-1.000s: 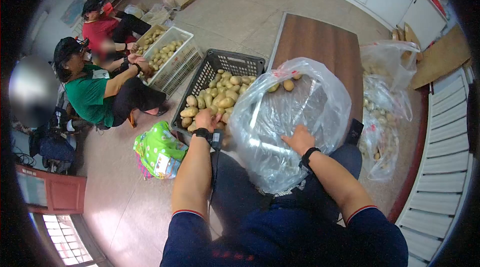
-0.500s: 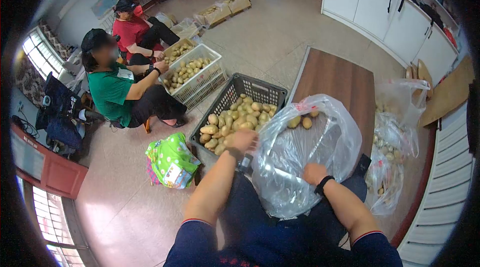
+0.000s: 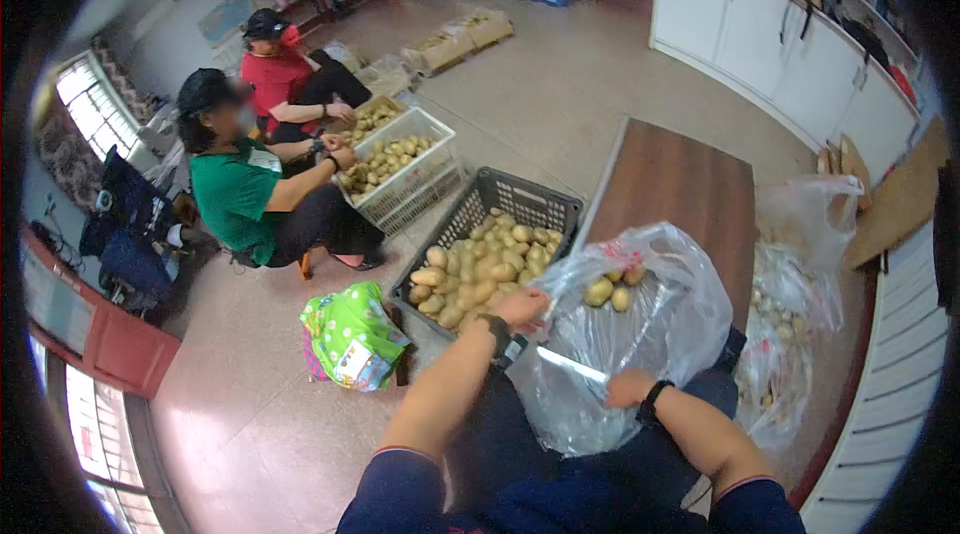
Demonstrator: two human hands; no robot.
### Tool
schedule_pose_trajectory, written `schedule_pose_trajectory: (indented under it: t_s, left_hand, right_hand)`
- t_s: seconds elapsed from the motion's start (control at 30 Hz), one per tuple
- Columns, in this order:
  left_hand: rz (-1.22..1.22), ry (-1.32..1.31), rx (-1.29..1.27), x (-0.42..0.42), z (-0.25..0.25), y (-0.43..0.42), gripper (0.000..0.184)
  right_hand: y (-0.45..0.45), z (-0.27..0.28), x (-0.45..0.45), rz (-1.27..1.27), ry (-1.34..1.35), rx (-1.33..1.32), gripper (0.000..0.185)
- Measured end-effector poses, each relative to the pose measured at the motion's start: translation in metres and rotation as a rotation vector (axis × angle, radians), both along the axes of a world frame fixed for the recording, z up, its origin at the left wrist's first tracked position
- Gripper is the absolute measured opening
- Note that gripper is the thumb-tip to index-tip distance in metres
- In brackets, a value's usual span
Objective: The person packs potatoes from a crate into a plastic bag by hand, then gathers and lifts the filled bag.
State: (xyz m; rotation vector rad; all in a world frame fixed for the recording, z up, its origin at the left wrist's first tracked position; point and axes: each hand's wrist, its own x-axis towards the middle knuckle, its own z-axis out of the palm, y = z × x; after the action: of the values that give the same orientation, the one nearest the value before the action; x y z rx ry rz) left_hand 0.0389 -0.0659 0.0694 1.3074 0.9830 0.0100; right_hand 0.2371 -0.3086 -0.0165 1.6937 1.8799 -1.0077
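Note:
A large clear plastic bag (image 3: 690, 329) lies across my lap and the near end of a brown wooden table, its mouth spread. Several potatoes (image 3: 612, 292) rest inside at its far side. My left hand (image 3: 522, 309) is closed on the bag's left rim, beside the near right corner of a dark slatted crate (image 3: 490, 179). Loose potatoes (image 3: 490, 264) fill much of that crate. Lower down, my right hand (image 3: 628, 389) is closed, gripping the near side of the bag. Its fingertips are partly hidden by plastic.
The brown table (image 3: 675, 184) extends away from me. Filled clear bags (image 3: 785, 304) stand on the floor at right. Two people sit at left by a white crate (image 3: 440, 149) of potatoes. A green patterned cloth-covered stool (image 3: 355, 334) stands left of my legs.
My left hand has moved right and slightly down, from near the dark crate onto the bag's rim. The bag's mouth and its potatoes sit lower in view. My right hand keeps its grip.

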Motion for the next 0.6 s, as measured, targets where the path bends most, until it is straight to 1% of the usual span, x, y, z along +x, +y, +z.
schedule_pose_trajectory:
  t_s: [0.03, 0.07, 0.1, 0.13, 0.17, 0.2, 0.23, 0.27, 0.33, 0.37, 0.43, 0.47, 0.5, 0.57, 0.6]
  left_hand:
    - [-0.017, 0.002, 0.044, -0.001, -0.010, 0.005, 0.038]
    - [-0.034, 0.004, 0.088, -0.002, -0.020, 0.011, 0.038]
    - [-0.124, 0.096, 0.139, -0.001, -0.035, 0.021, 0.038]
    - [-0.029, 0.060, 0.074, 0.000, -0.032, 0.016, 0.038]
    - [0.044, 0.022, 0.018, 0.003, -0.024, 0.015, 0.038]
    - [0.062, -0.031, -0.069, 0.002, -0.009, 0.011, 0.040]
    - [0.048, -0.029, -0.077, 0.005, -0.008, 0.010, 0.040]
    - [0.058, -0.035, -0.057, 0.005, -0.006, 0.011, 0.040]
    - [0.084, -0.041, -0.051, 0.005, -0.001, 0.010, 0.040]
    - [0.089, -0.039, -0.051, 0.005, -0.001, 0.010, 0.040]
    - [0.087, -0.046, -0.020, 0.006, -0.001, 0.010, 0.037]
    - [0.094, -0.042, -0.021, 0.007, -0.004, 0.009, 0.037]
    - [0.105, -0.069, -0.016, 0.008, -0.006, 0.009, 0.035]
    - [0.150, -0.092, 0.006, 0.008, -0.008, 0.013, 0.034]
    - [0.146, -0.075, 0.006, 0.010, -0.009, 0.013, 0.031]
  right_hand:
    - [0.001, 0.004, 0.001, -0.053, 0.033, 0.002, 0.052]
    - [0.005, 0.036, -0.005, -0.184, 0.061, -0.013, 0.055]
    - [0.006, 0.054, -0.007, -0.242, 0.084, 0.092, 0.056]
    - [0.014, 0.073, -0.006, -0.270, 0.071, 0.068, 0.053]
    - [0.016, 0.066, -0.001, -0.351, 0.081, 0.214, 0.049]
    - [0.019, 0.053, 0.005, -0.417, 0.120, 0.384, 0.043]
    - [0.024, 0.045, 0.010, -0.472, 0.156, 0.564, 0.036]
    - [0.029, 0.049, 0.013, -0.478, 0.154, 0.562, 0.036]
    - [0.043, 0.055, 0.017, -0.589, 0.087, 0.669, 0.034]
    - [0.049, 0.058, 0.019, -0.584, 0.091, 0.668, 0.034]
    - [0.060, 0.058, 0.023, -0.600, 0.102, 0.910, 0.032]
    - [0.068, 0.055, 0.024, -0.583, 0.075, 0.963, 0.036]
    - [0.073, 0.053, 0.026, -0.575, 0.085, 0.962, 0.036]
    - [0.091, 0.070, 0.022, -0.592, 0.001, 0.856, 0.041]
    - [0.099, 0.072, 0.019, -0.593, -0.014, 0.858, 0.051]
